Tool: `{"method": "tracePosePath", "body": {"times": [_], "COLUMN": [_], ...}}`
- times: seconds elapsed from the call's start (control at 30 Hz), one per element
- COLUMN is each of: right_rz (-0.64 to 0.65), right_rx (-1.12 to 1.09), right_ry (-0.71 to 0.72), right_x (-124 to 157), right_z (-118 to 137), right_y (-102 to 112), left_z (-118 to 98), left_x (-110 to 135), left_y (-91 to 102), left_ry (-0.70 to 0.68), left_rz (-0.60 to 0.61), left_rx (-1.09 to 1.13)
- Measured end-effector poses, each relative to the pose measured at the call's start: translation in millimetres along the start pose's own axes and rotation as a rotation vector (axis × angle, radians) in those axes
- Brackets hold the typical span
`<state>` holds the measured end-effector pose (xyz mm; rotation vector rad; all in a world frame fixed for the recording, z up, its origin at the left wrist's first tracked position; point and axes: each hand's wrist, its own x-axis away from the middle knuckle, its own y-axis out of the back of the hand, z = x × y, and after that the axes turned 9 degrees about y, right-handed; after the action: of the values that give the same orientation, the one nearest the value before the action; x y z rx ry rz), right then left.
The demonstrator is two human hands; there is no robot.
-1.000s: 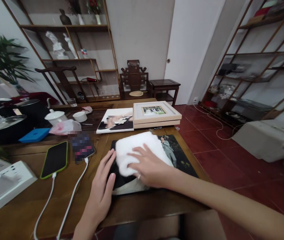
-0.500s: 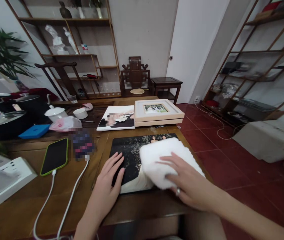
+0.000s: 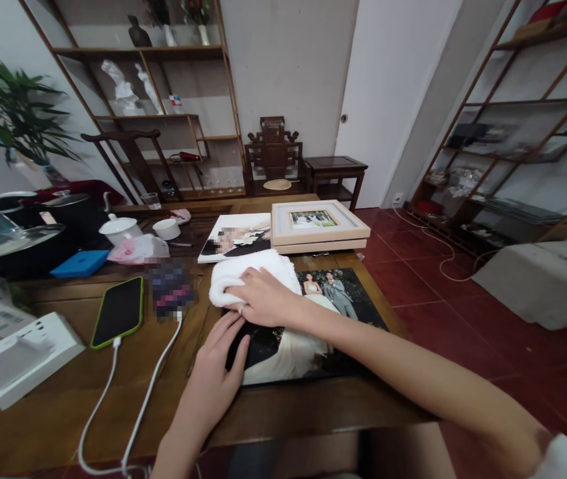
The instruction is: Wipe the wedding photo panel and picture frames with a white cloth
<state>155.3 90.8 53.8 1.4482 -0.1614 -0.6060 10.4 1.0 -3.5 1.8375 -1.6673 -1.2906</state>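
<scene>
A dark wedding photo panel [image 3: 358,332] lies flat on the wooden table [image 3: 313,412] in front of me. My left hand [image 3: 221,352] rests with fingers stretched out on the panel's near left edge. With my right hand [image 3: 258,299] I press a folded white towel [image 3: 268,266] onto the panel's far left corner. The fingers of that hand curl into the cloth, and its forearm crosses over the panel. The towel covers the upper left of the picture, and both hands nearly touch.
Behind the panel lie a white-edged photo board [image 3: 236,239] and stacked framed pictures [image 3: 321,236]. On the left are a green-cased phone [image 3: 118,311], a white power strip [image 3: 28,359], charging cables [image 3: 151,372], a blue box [image 3: 80,263], a teapot [image 3: 120,229] and a pot [image 3: 24,249].
My right hand has moved the towel from the panel's right side to its far left corner, uncovering the pictured couple. The left hand has stayed in about the same place.
</scene>
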Motion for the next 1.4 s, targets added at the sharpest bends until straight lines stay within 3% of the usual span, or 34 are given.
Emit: {"method": "tracePosePath", "body": {"times": [0.07,0.17,0.37,0.5,0.6,0.8,0.9,1.0,1.27,1.4], "right_rz": [-0.019,-0.075,-0.112,-0.132,-0.131,-0.079,-0.047,-0.034,-0.087,-0.082], "right_rx": [0.000,-0.008,0.045,0.080,0.060,-0.036,-0.063,-0.091,0.055,0.047], "right_ry": [0.003,-0.025,-0.243,-0.307,-0.290,-0.193,-0.140,-0.174,-0.292,-0.281], "right_x": [8,42,123,150,161,191,198,189,141,139], "right_z": [-2,-12,-41,-44,-21,61,76,58,-41,-51], "right_y": [0,4,19,25,25,14,14,20,30,32], "left_z": [0,-1,-3,-2,-2,-2,-2,-2,-2,-2], "left_x": [0,-1,-3,-3,-3,-3,-4,-4,-1,-1], "left_y": [0.1,0.1,-1.0,-1.8,-2.6,-3.1,-2.6,-1.7,-1.6,-2.1], "left_ry": [-0.007,-0.015,-0.017,-0.025,-0.025,-0.024,-0.036,-0.045,-0.017,-0.015], "left_rz": [0.015,0.032,0.025,0.001,-0.016,-0.003,0.001,0.009,0.020,0.023], "left_rx": [-0.002,0.015,0.055,0.057,0.050,0.019,0.014,0.013,0.030,0.026]}}
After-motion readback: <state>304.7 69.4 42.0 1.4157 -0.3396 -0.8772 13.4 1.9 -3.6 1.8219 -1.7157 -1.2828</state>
